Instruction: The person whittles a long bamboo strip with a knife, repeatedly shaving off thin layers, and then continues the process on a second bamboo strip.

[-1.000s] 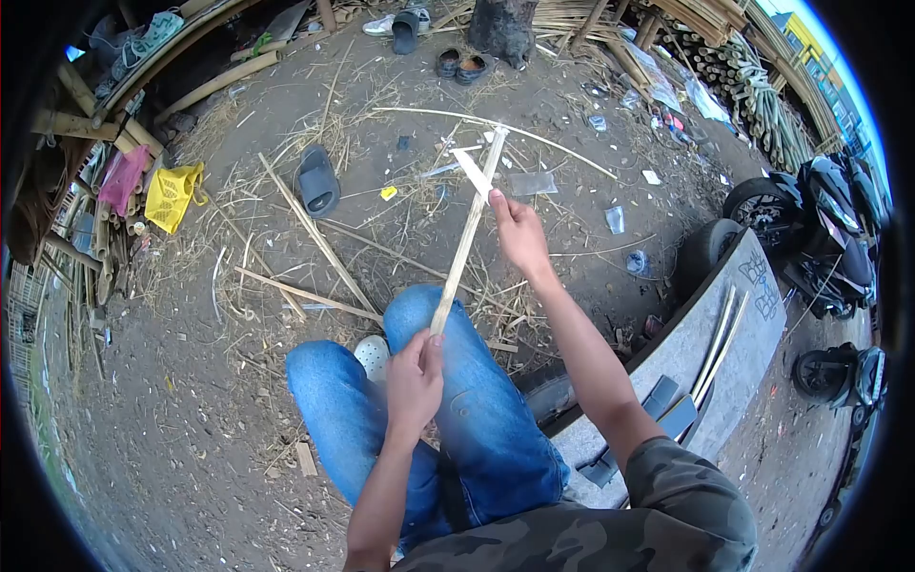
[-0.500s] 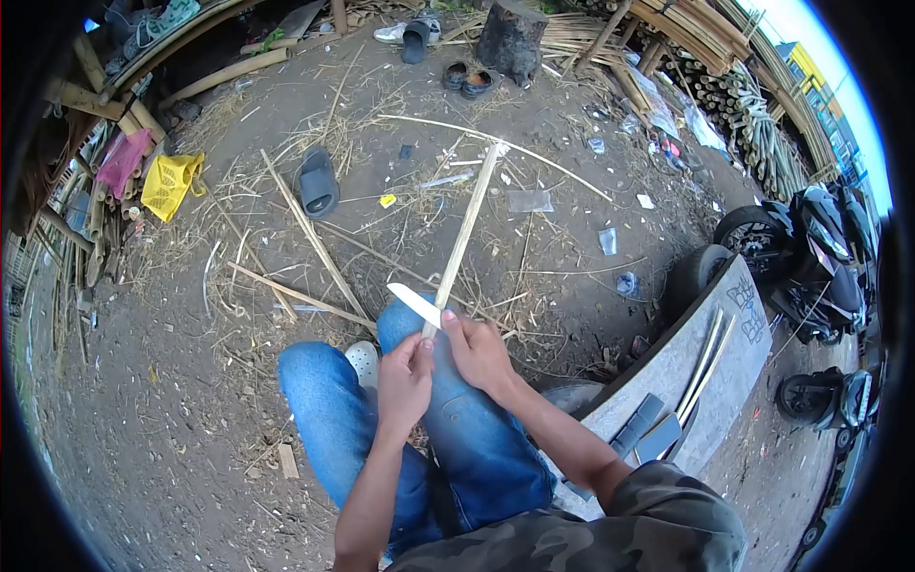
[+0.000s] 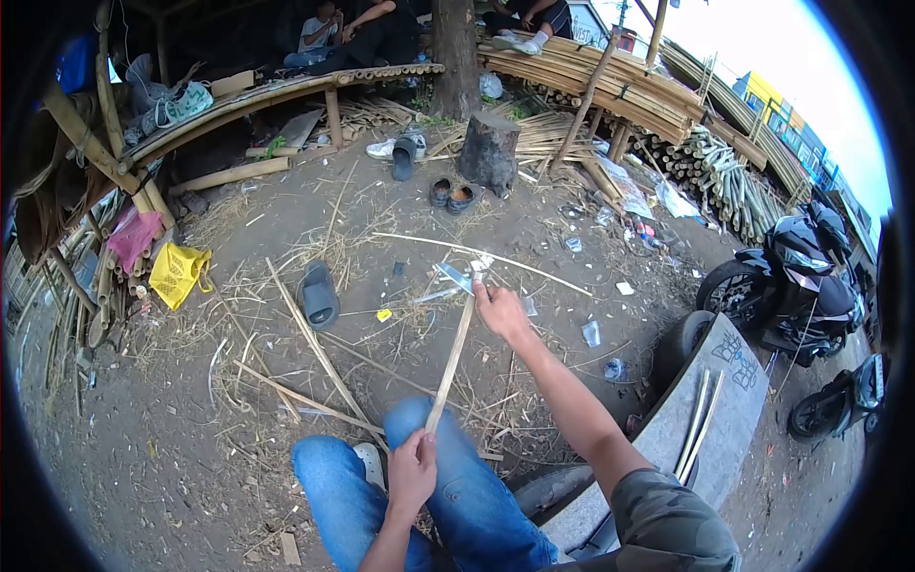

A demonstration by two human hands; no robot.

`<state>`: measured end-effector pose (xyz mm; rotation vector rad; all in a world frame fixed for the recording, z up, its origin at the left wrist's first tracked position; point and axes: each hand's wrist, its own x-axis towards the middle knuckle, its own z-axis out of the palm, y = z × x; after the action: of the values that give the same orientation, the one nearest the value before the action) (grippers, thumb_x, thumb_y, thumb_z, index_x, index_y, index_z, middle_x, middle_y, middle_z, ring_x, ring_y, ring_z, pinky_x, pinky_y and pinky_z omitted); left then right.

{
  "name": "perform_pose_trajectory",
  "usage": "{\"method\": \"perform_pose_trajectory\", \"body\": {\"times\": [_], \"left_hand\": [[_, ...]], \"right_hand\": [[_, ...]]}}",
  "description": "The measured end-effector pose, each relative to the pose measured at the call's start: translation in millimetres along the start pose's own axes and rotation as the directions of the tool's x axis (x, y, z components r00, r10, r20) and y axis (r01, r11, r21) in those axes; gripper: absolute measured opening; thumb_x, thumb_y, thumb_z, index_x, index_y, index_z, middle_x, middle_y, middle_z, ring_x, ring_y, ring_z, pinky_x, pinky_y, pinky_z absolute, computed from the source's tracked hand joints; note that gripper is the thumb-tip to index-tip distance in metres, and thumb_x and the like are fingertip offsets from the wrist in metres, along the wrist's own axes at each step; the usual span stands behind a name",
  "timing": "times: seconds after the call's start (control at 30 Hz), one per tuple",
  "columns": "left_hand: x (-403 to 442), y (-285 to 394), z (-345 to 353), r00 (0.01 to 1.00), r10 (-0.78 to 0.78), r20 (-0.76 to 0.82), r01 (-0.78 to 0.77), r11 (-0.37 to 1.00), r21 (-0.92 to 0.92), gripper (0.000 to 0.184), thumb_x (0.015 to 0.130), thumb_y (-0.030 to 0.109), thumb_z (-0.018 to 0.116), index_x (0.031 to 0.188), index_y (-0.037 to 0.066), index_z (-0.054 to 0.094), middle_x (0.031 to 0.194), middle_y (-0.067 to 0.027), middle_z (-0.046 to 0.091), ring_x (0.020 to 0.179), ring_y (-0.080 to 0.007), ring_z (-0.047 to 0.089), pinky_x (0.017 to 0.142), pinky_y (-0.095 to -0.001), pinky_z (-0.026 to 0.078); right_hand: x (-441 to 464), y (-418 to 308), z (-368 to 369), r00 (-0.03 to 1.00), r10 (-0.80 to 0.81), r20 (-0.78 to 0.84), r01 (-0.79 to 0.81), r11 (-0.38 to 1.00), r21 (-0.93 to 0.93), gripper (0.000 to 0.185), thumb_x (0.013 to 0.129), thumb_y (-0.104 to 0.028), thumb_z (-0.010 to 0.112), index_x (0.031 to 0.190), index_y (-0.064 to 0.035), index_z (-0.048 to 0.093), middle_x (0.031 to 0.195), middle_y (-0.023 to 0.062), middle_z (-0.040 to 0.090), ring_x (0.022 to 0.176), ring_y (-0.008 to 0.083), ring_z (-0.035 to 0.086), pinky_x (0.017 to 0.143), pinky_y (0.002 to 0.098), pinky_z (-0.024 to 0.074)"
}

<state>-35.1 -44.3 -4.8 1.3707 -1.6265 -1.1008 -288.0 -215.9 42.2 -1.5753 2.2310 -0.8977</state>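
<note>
My left hand point(image 3: 412, 474) is closed around the near end of a long pale bamboo strip point(image 3: 452, 374), just above my jeans-covered knee point(image 3: 419, 417). The strip slants up and away from me. At its far end my right hand point(image 3: 499, 312) grips a knife, with the arm stretched out. The knife's blade point(image 3: 455, 277) points to the left across the strip's tip; the handle is hidden in my fingers. Whether the edge is touching the strip there, I cannot tell.
A grey board point(image 3: 721, 419) at my right carries thin bamboo strips point(image 3: 701, 425). Around lie a dark slipper point(image 3: 319, 294), loose strips point(image 3: 315, 334) and a yellow bag point(image 3: 178, 275). Farther off are a stump point(image 3: 489, 153), parked motorbikes point(image 3: 796, 272) and people seated on bamboo point(image 3: 367, 38).
My right hand with the knife has slid from near my left hand out to the strip's far end. The left hand still holds the near end. My view has tilted up.
</note>
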Motion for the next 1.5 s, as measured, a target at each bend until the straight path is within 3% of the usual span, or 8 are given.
{"method": "perform_pose_trajectory", "body": {"times": [0.43, 0.73, 0.83, 1.2, 1.27, 1.37, 1.4, 1.5], "left_hand": [[-3, 11, -3, 0.998, -0.059, -0.016, 0.059, 0.998, 0.029, 0.023, 0.095, 0.02, 0.054, 0.098, -0.001, 0.064, 0.066, -0.0194, 0.062, 0.06, -0.0347, 0.063, 0.057, -0.0414, 0.047], [-3, 8, -4, 1.0, -0.013, -0.008, 0.013, 1.0, 0.019, 0.024, 0.096, 0.02, 0.053, 0.1, -0.001, 0.064, 0.064, -0.0171, 0.06, 0.057, -0.0282, 0.063, 0.056, -0.0387, 0.046], [-5, 14, -4, 0.999, -0.039, -0.005, 0.039, 0.999, 0.024, 0.024, 0.096, 0.02, 0.053, 0.1, -0.001, 0.064, 0.062, -0.0166, 0.059, 0.056, -0.0283, 0.063, 0.054, -0.0392, 0.045], [-3, 10, 2, 0.999, 0.008, -0.05, -0.006, 1.0, 0.03, 0.023, 0.096, 0.019, 0.054, 0.1, 0.0, 0.065, 0.064, -0.021, 0.06, 0.056, -0.0362, 0.062, 0.052, -0.0422, 0.044], [-3, 9, 2, 0.999, -0.026, -0.031, 0.027, 0.999, 0.044, 0.023, 0.097, 0.019, 0.054, 0.103, 0.0, 0.066, 0.059, -0.0086, 0.057, 0.052, -0.014, 0.055, 0.053, -0.0318, 0.043], [-2, 5, 2, 1.0, -0.011, -0.029, 0.013, 0.998, 0.06, 0.023, 0.097, 0.019, 0.054, 0.103, 0.0, 0.066, 0.06, -0.0085, 0.057, 0.053, -0.0136, 0.055, 0.053, -0.0311, 0.043], [-2, 11, 1, 0.999, -0.036, -0.031, 0.037, 0.999, 0.039, 0.023, 0.095, 0.02, 0.054, 0.102, 0.001, 0.065, 0.067, -0.0221, 0.061, 0.06, -0.0373, 0.062, 0.056, -0.0425, 0.045], [-1, 1, 4, 0.999, -0.014, -0.041, 0.017, 0.997, 0.07, 0.023, 0.096, 0.02, 0.054, 0.103, 0.0, 0.065, 0.068, -0.022, 0.061, 0.06, -0.0371, 0.063, 0.056, -0.0423, 0.045]], "right_hand": [[-99, -3, 19, 0.991, 0.013, 0.132, -0.029, 0.992, 0.12, 0.06, 0.099, -0.049, 0.039, 0.087, 0.0016, 0.068, 0.072, 0.0312, 0.061, 0.078, 0.0494, 0.062, 0.074, 0.053, 0.0491], [-214, -16, 33, 0.959, -0.186, 0.214, 0.155, 0.976, 0.153, 0.06, 0.101, -0.045, 0.038, 0.075, 0.0039, 0.064, 0.063, 0.0286, 0.059, 0.068, 0.0459, 0.063, 0.066, 0.0502, 0.0481], [-175, -25, 7, 0.961, 0.021, 0.275, -0.065, 0.987, 0.15, 0.061, 0.101, -0.046, 0.037, 0.082, 0.0032, 0.068, 0.065, 0.0293, 0.059, 0.066, 0.0474, 0.061, 0.068, 0.0534, 0.0479], [14, -8, -18, 0.992, -0.117, 0.042, 0.124, 0.925, -0.358, 0.063, 0.099, -0.049, 0.033, 0.087, 0.0001, 0.071, 0.074, 0.0299, 0.065, 0.078, 0.0463, 0.066, 0.077, 0.0523, 0.0544], [9, 2, -6, 0.987, -0.131, 0.088, 0.155, 0.911, -0.381, 0.062, 0.1, -0.047, 0.032, 0.087, 0.0002, 0.071, 0.074, 0.0293, 0.065, 0.077, 0.0461, 0.066, 0.076, 0.0522, 0.0549], [-13, 10, 9, 0.973, -0.15, 0.177, 0.21, 0.893, -0.398, 0.062, 0.101, -0.044, 0.03, 0.086, -0.0002, 0.071, 0.073, 0.0282, 0.065, 0.075, 0.0457, 0.067, 0.074, 0.0523, 0.0556], [-25, 10, 13, 0.963, -0.162, 0.215, 0.238, 0.888, -0.394, 0.062, 0.101, -0.043, 0.029, 0.085, -0.0007, 0.071, 0.072, 0.0278, 0.065, 0.074, 0.0456, 0.067, 0.074, 0.0524, 0.0558], [-58, -11, 2, 0.944, -0.15, 0.293, 0.254, 0.898, -0.36, 0.062, 0.101, -0.044, 0.03, 0.081, -0.0015, 0.07, 0.069, 0.0276, 0.065, 0.07, 0.0461, 0.066, 0.07, 0.0523, 0.0562]]}}
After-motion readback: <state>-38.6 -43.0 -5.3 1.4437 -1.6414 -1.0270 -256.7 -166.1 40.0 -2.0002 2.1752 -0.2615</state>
